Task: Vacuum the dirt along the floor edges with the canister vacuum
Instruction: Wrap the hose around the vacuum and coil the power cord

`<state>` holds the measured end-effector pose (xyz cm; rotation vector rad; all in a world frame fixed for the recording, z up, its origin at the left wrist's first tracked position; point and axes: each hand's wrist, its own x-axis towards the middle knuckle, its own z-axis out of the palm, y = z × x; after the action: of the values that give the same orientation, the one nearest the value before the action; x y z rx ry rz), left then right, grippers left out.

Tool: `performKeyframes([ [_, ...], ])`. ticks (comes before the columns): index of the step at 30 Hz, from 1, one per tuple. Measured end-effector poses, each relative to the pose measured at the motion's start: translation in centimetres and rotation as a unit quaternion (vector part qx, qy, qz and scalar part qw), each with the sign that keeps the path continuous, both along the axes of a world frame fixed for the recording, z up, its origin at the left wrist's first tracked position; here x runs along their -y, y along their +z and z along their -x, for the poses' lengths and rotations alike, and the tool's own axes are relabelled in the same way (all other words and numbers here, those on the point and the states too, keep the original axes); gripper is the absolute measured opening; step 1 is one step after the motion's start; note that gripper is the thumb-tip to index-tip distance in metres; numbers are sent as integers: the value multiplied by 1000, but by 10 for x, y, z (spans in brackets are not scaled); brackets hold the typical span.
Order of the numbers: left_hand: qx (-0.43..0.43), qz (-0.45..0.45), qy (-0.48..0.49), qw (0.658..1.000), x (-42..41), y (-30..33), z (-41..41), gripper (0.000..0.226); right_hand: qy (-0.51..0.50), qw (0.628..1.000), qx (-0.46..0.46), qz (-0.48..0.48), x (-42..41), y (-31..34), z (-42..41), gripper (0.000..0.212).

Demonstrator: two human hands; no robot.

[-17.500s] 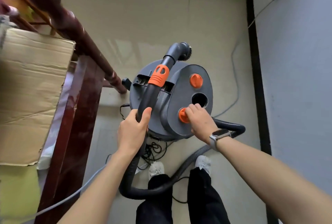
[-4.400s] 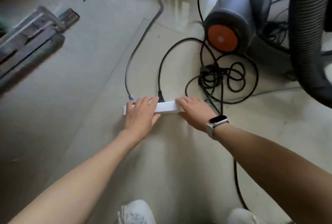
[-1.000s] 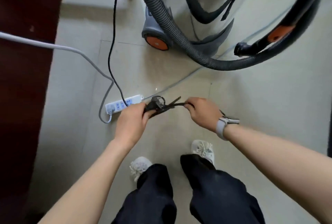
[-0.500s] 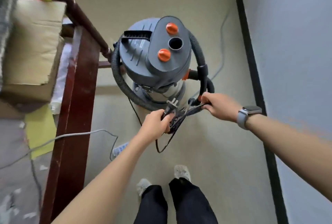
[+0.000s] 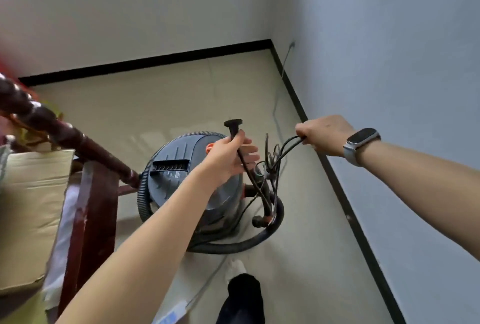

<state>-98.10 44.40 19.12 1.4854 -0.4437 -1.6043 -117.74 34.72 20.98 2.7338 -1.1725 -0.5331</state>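
A grey canister vacuum [image 5: 187, 180] stands on the beige floor [image 5: 155, 105] near a room corner, its ribbed hose [image 5: 233, 245] looped round its base. A black baseboard [image 5: 145, 61] runs along the far wall and down the right wall, with open floor between vacuum and corner. Close on the vacuum's left stands dark red wooden furniture [image 5: 88, 219], a cardboard box [image 5: 28, 209] resting against it.

The left hand [image 5: 228, 160], arm stretched forward over the canister, has its fingers curled round the black power cord [image 5: 242, 162] just below the plug [image 5: 233, 123], which points upward. The right hand [image 5: 322, 134], raised nearer the right wall and wearing a watch [image 5: 361, 144], pinches several bunched loops of the same cord; tangled coils hang between the two hands. A white power strip [image 5: 171, 310] lies on the floor at the bottom edge, beside one shoe [image 5: 235, 267].
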Motion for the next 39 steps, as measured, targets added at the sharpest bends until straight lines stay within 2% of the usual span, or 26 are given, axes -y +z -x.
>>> performKeyframes([
  [5,-152,-24,116,981,53,14,-48,35,-137,982,90,-95,49,-10,-32,24],
  [8,-264,-35,189,945,74,17,-67,37,-158,958,135,-196,68,-22,-57,39],
  [11,-345,2,286,894,95,21,-75,37,-169,889,220,-365,72,-30,-79,43],
  [14,-372,64,345,859,122,30,-88,38,-182,775,280,-537,67,-35,-96,27],
  [16,-369,92,392,837,139,31,-103,39,-190,727,290,-592,71,-39,-101,19],
  [17,-360,97,419,828,146,30,-110,38,-197,721,299,-593,80,-43,-102,15],
  [18,-347,99,442,821,152,28,-115,38,-193,738,305,-570,94,-46,-100,12],
  [21,-294,97,482,819,161,18,-124,39,-120,870,260,-401,149,-52,-93,13],
  [22,-282,98,495,816,161,14,-126,40,-100,901,240,-348,168,-53,-91,13],
  [24,-262,98,524,805,158,9,-134,40,-98,928,227,-280,200,-54,-91,18],
  [27,-221,81,565,791,142,3,-152,39,-120,932,263,-218,232,-46,-104,25],
  [29,-150,20,532,833,129,-3,-162,41,-106,922,324,-185,242,-33,-123,24],
  [32,-39,-122,362,923,111,-9,-171,43,-51,885,430,-170,241,-4,-160,21],
  [34,78,-188,249,947,107,-1,-173,37,15,874,461,-155,236,18,-186,21],
  [35,162,-184,237,940,107,4,-174,34,50,876,457,-147,232,27,-197,23],
  [36,254,-140,254,923,111,10,-176,29,82,879,448,-144,227,35,-209,24],
  [37,331,-65,262,904,116,18,-176,25,110,882,435,-143,221,42,-219,25],
  [39,404,99,185,891,129,42,-173,34,150,877,430,-153,207,52,-238,26],
])
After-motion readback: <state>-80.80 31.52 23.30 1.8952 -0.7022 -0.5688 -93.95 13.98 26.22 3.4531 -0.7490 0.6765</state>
